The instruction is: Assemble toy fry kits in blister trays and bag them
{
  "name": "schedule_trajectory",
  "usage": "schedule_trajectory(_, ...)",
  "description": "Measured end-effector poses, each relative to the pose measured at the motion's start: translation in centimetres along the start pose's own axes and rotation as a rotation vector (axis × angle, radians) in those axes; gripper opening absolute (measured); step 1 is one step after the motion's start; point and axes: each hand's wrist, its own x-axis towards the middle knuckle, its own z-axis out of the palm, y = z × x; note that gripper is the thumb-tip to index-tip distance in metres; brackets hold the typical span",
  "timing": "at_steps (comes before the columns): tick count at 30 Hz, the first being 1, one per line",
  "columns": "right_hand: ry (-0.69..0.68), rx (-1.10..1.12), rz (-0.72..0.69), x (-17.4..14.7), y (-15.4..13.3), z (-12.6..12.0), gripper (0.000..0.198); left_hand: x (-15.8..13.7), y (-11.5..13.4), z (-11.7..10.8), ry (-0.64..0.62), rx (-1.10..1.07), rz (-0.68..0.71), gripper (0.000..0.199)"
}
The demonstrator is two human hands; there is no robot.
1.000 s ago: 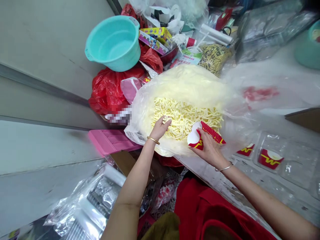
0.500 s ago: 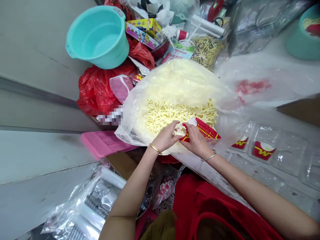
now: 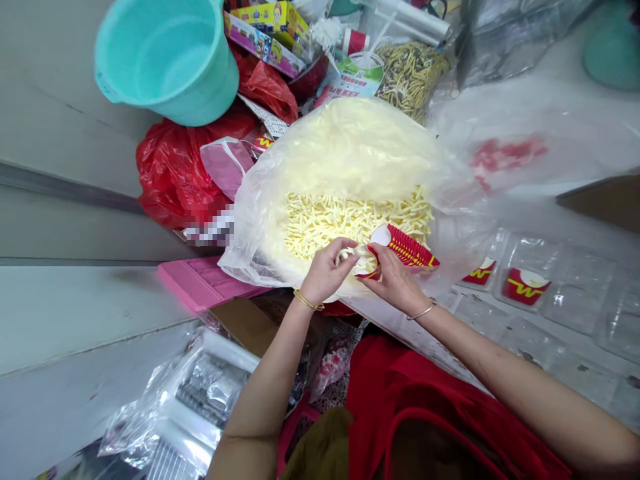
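Observation:
A big clear plastic bag (image 3: 350, 147) lies open in front of me, full of pale yellow toy fries (image 3: 340, 217). My right hand (image 3: 395, 283) grips a stack of red paper fry cartons (image 3: 407, 247) with a yellow W mark, at the bag's near edge. My left hand (image 3: 327, 270) pinches a few fries and presses them against the open end of the front carton. Both hands touch at the carton's mouth.
A teal plastic basin (image 3: 165, 57) sits on red bags (image 3: 170, 173) at the back left. A pink tray (image 3: 200, 283) lies left of the bag. Clear blister trays (image 3: 550, 300) with red cartons (image 3: 525, 287) lie to the right. Foil packets (image 3: 200, 393) lie below left.
My left hand left the fries in the bag with a few of them and came to the carton in my right hand. The view shifted, so everything sits slightly higher and further left.

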Motion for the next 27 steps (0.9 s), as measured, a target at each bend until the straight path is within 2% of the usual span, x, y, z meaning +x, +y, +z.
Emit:
schedule_trajectory(3,-0.001,-0.004,0.002,-0.3,0.1,0.4,0.068,-0.3,0.9,0.5,-0.023,0.197,0.074,0.035)
schedule_trajectory(6,0.025,-0.005,0.032,-0.6,0.2,0.6,0.07,-0.5,1.0,0.8,-0.026,0.24,0.133,0.046)
schedule_trajectory(9,0.039,-0.002,0.045,-0.7,0.2,0.7,0.073,-0.7,0.5,1.4,0.016,0.261,0.15,0.032)
schedule_trajectory(11,0.033,0.0,0.037,-0.8,0.2,0.7,0.071,-0.9,0.3,2.1,0.05,0.366,0.136,0.021)
schedule_trajectory(15,0.033,0.007,0.037,-1.1,0.4,1.0,0.063,-1.9,1.1,4.3,0.073,0.576,0.078,0.024)
schedule_trajectory(19,0.028,0.036,0.059,-1.8,0.8,1.1,0.059,-3.1,2.1,5.9,0.025,0.576,0.075,0.027)
schedule_trajectory(21,0.03,0.047,0.062,-2.1,1.2,1.0,0.059,-3.1,1.7,5.5,-0.031,0.501,0.14,0.026)
schedule_trajectory(23,0.045,0.034,0.082,-2.3,1.5,0.8,0.065,-2.6,0.4,4.0,-0.001,0.452,0.17,0.027)
schedule_trajectory(25,0.059,0.009,0.108,-2.4,1.9,0.6,0.073,-1.4,-1.5,1.9,0.104,0.548,0.088,0.033)
schedule_trajectory(27,0.062,-0.012,0.117,-2.5,2.1,0.5,0.075,0.0,-3.8,-0.1,0.184,0.734,-0.056,0.042)
